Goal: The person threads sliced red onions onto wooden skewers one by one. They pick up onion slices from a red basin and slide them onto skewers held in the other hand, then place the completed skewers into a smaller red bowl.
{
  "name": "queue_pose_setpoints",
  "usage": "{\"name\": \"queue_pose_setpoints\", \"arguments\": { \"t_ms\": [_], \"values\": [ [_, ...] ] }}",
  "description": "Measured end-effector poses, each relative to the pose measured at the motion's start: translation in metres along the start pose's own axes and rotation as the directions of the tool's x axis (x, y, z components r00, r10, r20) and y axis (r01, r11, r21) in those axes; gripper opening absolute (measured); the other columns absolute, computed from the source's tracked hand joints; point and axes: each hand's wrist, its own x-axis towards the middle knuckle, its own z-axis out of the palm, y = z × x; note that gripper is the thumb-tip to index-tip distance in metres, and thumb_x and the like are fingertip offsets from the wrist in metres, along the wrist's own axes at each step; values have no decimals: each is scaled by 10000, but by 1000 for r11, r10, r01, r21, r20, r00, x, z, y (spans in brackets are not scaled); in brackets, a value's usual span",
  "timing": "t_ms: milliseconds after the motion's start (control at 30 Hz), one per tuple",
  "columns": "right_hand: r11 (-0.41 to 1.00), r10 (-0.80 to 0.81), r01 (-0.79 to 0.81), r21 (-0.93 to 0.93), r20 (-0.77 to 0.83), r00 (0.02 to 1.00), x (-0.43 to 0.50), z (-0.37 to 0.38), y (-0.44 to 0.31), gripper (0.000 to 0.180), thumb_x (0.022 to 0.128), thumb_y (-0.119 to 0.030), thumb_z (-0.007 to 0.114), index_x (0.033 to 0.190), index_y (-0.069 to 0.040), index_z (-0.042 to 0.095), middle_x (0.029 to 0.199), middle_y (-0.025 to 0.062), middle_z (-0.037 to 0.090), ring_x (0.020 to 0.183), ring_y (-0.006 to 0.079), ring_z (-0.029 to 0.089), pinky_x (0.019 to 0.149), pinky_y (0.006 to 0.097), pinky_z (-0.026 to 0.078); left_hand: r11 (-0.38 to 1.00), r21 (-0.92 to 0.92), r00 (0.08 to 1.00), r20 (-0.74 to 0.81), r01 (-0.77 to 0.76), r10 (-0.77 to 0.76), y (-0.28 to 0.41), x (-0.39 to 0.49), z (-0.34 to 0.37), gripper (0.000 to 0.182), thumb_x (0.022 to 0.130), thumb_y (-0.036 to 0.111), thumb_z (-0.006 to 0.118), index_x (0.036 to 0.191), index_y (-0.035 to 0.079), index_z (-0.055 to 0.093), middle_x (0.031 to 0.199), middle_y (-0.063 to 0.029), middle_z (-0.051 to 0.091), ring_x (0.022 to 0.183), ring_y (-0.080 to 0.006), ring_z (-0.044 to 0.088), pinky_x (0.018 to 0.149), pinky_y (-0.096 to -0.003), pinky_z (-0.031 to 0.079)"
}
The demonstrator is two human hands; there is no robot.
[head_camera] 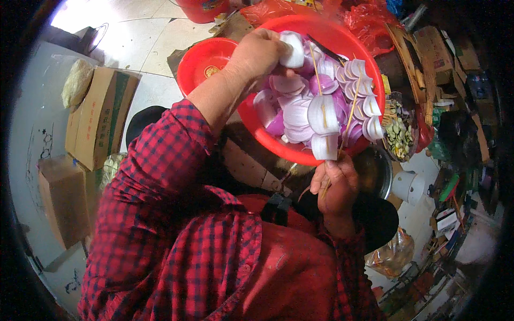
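My left hand [261, 53] pinches a pale piece of onion [292, 49] over the far left part of a large red plastic basin [269, 145]. Sliced purple onion [296, 116] fills the basin. At its near rim, my right hand [336, 185] grips thin bamboo skewers. One skewer [317, 78] runs through white onion pieces [323, 114] just beyond my fingers. Another skewer [351, 114] slants up to the right, beside stacked onion pieces with skewers through them [363, 90]. A dark, narrow object [325, 47] lies across the onions at the back.
Left of the basin is a smaller red bowl [190, 66]. Skewered green slices [398, 138] lie on a tray at right, near a metal basin [387, 172] and a white container [408, 186]. Cardboard boxes [94, 116] line the left wall. Red plastic bags [367, 30] lie behind.
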Motion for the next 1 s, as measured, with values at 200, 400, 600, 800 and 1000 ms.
{"name": "queue_pose_setpoints", "arguments": {
  "t_ms": [200,400,600,800,1000],
  "values": [
    [989,86,-81,-122,42,995,-4,-4,4,232,870,-161,494,996,32,532,572,82,527,401,143,441,400,247,369,962,-267,999,-22,-54,50,12,4,-12,243,877,19,487,1102,-68,518,997,-178,616,834,-268,655,660,-331,596],
    [993,89,-84,-84,56,994,-5,2,1,224,880,-157,493,996,31,533,576,76,531,408,134,447,400,239,366,971,-236,999,-12,-40,38,12,5,-14,241,873,23,501,1098,-59,527,992,-171,619,831,-260,657,686,-339,599],
    [990,76,-64,-129,88,993,-5,-1,1,208,879,-187,484,937,1,549,581,70,547,443,143,499,434,278,413,969,-247,999,-41,-22,12,14,1,-11,203,866,6,514,1061,-43,542,975,-157,625,810,-248,658,652,-344,592],
    [992,87,-79,-100,79,993,-7,0,2,218,877,-189,484,832,8,565,577,80,552,448,149,510,439,279,418,985,-164,999,-2,-53,53,9,-2,-6,251,816,-47,553,1060,-32,496,905,-184,640,696,-264,669,585,-364,588],
    [992,98,-89,-92,104,990,-7,-1,6,221,878,-149,495,1009,27,519,599,81,532,436,142,463,425,257,403,949,201,968,-15,-242,250,-5,-2,-3,264,771,3,630,1024,-23,558,849,-118,666,685,-175,663,616,-293,546]
  ]
}}
